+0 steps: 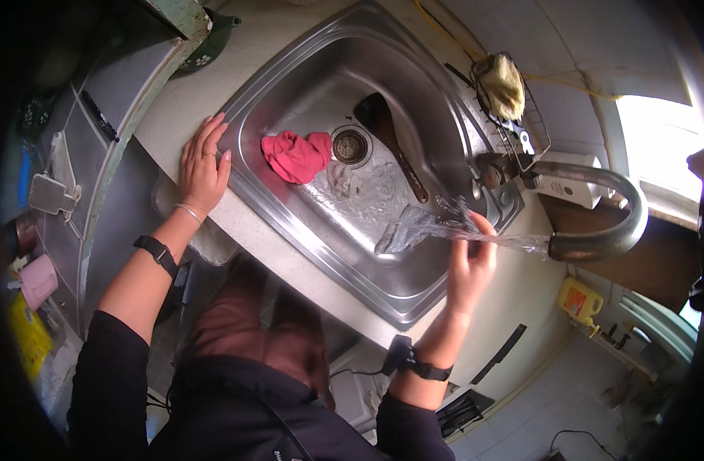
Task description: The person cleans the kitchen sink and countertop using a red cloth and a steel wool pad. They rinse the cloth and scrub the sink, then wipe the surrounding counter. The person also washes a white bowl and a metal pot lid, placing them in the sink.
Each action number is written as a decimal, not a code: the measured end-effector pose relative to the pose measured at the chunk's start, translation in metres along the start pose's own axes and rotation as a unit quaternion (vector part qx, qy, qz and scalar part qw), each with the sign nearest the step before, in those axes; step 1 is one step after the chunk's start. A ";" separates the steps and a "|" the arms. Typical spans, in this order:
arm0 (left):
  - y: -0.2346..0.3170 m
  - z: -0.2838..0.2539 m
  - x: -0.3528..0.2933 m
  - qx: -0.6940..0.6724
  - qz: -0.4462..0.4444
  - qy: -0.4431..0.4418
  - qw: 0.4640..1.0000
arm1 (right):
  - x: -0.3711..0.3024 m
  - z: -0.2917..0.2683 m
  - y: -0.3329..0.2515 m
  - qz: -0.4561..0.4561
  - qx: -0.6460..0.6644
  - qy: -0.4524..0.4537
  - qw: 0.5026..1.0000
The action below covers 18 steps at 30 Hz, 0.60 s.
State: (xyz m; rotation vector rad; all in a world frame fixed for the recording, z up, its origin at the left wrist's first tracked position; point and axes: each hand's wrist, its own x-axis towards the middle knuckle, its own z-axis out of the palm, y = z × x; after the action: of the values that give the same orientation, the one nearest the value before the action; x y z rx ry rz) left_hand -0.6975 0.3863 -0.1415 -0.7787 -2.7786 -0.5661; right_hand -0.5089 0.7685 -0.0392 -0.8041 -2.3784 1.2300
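My left hand (pixel 205 164) lies flat on the left rim of the steel sink (pixel 253 190), fingers stretched out. My right hand (pixel 473 261) is over the sink's right side, in the running water (pixel 513 241) from the curved faucet (pixel 627 219). Its thumb and fingers are apart, and I see nothing held in them. Just left of it, a wet grey cloth (pixel 404 229) lies in the basin under the splashing water. A crumpled red cloth (pixel 296 156) sits beside the drain strainer (pixel 351 146). A dark spatula with a wooden handle (pixel 402 157) leans along the basin's far side.
A wire rack (pixel 538 134) with a yellowish sponge (pixel 499 86) hangs behind the sink. A white box (pixel 571 180) stands near the faucet. At the far left is a dark green pot (pixel 210 46). A yellow jug (pixel 580 300) stands at the right.
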 end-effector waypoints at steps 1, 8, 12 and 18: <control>0.000 0.000 0.000 -0.002 -0.001 0.001 1.000 | 0.001 -0.010 0.005 0.032 0.037 0.022 0.999; 0.000 -0.001 0.003 -0.011 -0.006 -0.006 1.000 | 0.040 -0.038 0.049 0.030 0.042 0.076 0.996; 0.001 -0.002 0.003 -0.003 -0.010 -0.012 1.000 | 0.080 -0.012 0.067 0.058 0.043 0.065 0.995; 0.001 -0.002 0.003 -0.007 -0.011 -0.015 1.000 | 0.101 0.009 0.062 0.232 0.105 0.117 0.960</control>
State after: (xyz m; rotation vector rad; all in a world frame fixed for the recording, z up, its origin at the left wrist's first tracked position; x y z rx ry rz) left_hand -0.6989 0.3879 -0.1385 -0.7671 -2.8173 -0.5836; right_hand -0.5728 0.8545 -0.0908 -1.4005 -1.8885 1.4335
